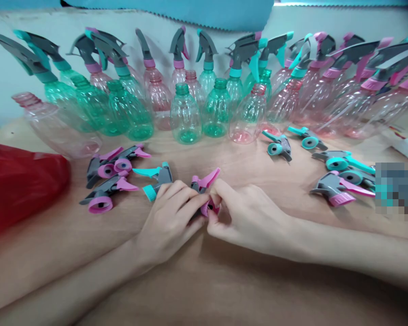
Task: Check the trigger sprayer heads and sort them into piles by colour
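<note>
Both of my hands meet at the middle of the wooden table (224,280) around one pink and grey spray-trigger head (206,183). My left hand (172,217) curls its fingers over the head's grey body. My right hand (241,215) pinches the pink screw collar at its base. The pink trigger lever sticks up between the two hands. A teal and grey trigger head (156,179) lies just left of my left hand's fingertips, not touched.
Several pink trigger heads (112,174) lie at left, teal and pink ones (340,174) at right. Rows of green and pink plastic bottles (185,115), some capped, stand behind. A red plastic bag (17,185) sits at far left. A blurred patch covers the right edge.
</note>
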`<state>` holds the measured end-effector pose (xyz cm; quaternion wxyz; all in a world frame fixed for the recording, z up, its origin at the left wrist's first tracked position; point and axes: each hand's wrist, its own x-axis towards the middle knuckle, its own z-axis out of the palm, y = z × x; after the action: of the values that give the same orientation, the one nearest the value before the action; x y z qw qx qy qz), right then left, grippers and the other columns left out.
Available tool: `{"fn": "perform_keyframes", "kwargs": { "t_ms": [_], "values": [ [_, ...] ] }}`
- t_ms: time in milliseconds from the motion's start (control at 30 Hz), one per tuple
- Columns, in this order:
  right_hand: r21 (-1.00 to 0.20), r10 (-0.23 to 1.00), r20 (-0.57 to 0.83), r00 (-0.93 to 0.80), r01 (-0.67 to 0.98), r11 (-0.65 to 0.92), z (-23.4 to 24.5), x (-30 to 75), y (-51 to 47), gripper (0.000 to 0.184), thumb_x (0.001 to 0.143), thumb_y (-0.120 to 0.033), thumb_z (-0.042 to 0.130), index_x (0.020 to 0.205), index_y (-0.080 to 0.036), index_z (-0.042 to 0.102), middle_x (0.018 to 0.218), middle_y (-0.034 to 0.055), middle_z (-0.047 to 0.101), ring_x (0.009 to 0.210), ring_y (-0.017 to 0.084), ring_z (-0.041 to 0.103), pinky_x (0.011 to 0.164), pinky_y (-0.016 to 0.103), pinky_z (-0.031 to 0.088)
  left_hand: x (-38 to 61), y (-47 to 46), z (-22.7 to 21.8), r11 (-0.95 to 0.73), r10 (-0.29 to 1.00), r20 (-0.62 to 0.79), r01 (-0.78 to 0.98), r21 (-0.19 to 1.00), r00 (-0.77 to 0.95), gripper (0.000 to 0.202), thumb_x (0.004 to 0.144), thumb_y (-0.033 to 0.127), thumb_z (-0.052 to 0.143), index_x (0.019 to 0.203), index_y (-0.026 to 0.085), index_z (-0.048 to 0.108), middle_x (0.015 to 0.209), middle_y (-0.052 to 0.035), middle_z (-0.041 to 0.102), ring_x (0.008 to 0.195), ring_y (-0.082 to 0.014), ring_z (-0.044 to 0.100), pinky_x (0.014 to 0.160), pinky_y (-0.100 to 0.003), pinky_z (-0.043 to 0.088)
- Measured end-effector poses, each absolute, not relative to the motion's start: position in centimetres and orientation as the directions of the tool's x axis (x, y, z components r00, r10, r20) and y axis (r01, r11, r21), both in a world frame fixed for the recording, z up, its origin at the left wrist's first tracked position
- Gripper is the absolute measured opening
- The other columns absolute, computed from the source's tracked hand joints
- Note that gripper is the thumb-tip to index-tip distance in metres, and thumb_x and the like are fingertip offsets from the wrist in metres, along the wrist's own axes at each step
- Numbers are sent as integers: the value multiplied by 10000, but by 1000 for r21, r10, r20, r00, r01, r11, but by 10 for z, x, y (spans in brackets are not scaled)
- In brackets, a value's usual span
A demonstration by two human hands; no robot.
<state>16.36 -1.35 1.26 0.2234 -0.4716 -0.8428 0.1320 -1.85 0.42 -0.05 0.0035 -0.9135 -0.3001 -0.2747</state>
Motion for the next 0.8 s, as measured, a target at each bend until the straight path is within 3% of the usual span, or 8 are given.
{"fn": "perform_keyframes", "kwargs": {
  "t_ms": [167, 367, 600, 800],
  "values": [
    [-279, 847, 284, -449, 806, 521, 19, 161, -19, 128, 809, -208, 457, 772, -120, 543, 546, 49, 600, 412, 176, 520, 419, 264, 150, -17, 3, 0, -822, 539, 510, 550, 146, 670, 134, 894, 182, 529, 970, 100, 605, 773, -52, 603, 730, -192, 476, 634, -330, 341],
    [72, 782, 358, -511, 850, 522, 17, 152, -37, 85, 713, -36, 520, 706, -118, 540, 517, 54, 539, 395, 191, 517, 395, 271, 80, -16, 0, -1, -827, 537, 499, 541, 153, 680, 176, 903, 202, 528, 1037, 111, 597, 820, -57, 628, 764, -194, 496, 666, -336, 359],
    [99, 774, 339, -534, 839, 535, 16, 153, -39, 165, 642, 20, 506, 745, -95, 564, 499, 43, 535, 374, 187, 511, 390, 274, 82, -13, 2, -5, -807, 563, 494, 570, 154, 663, 207, 885, 220, 570, 1056, 106, 600, 842, -61, 634, 788, -196, 510, 705, -345, 370],
    [46, 777, 341, -529, 835, 549, 14, 158, -29, 123, 679, 2, 561, 764, -87, 560, 486, 31, 553, 362, 186, 524, 366, 261, 107, -13, 3, -4, -763, 635, 471, 595, 253, 613, 206, 874, 223, 587, 1061, 138, 602, 827, -36, 616, 799, -194, 510, 732, -348, 368]
  ]
}}
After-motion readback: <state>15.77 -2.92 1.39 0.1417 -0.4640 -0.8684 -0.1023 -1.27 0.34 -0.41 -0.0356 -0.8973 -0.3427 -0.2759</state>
